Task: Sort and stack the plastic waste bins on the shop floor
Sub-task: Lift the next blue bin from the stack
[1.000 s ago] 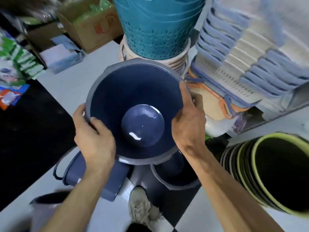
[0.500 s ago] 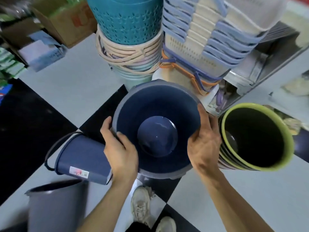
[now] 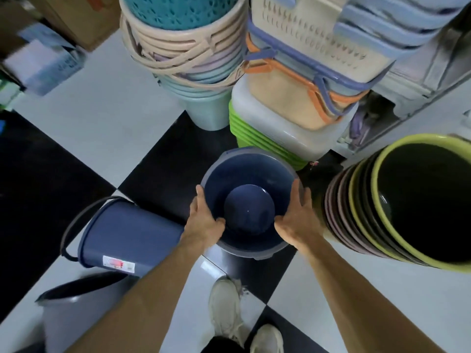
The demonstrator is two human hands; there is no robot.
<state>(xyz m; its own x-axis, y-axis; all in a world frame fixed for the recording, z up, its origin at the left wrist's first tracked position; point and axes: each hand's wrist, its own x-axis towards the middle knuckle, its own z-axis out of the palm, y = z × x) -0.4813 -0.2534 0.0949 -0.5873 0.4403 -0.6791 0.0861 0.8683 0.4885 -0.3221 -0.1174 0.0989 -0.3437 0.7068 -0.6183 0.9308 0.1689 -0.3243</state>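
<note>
The floor [image 3: 107,128] is black-and-white checkered tile. On it lie a navy bin on its side [image 3: 127,240], a grey bin [image 3: 74,309], a pale green bucket stack [image 3: 209,110], green-lidded boxes [image 3: 267,143] and a cardboard box [image 3: 84,19].

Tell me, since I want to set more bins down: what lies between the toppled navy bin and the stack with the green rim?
In the head view, the upright navy bin stands between them, both hands gripping its rim.
</note>
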